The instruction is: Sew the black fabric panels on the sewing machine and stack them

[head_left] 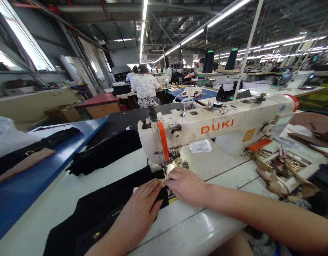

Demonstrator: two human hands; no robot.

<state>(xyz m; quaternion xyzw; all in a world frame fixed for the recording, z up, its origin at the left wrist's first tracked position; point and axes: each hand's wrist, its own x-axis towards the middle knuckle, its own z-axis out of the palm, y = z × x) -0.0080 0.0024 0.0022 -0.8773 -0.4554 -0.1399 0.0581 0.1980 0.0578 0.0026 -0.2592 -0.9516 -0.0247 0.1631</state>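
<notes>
In the head view, the black fabric lies in front of and to the left of the sewing machine, one end running in close to its needle. My left hand rests on it with the fingers extended and nothing clenched, likely to keep it flat and steady. My right hand sits just in front of the machine's needle area, fingers curled, probably to guide the edge; whether they pinch it, I cannot tell. Their tips meet my left fingertips, perhaps for close control. The fabric looks matt and dark, stepped along its outline, with a gold-coloured ring near my left wrist. Left of the machine lies a black bundle, bunched and ragged-edged.
</notes>
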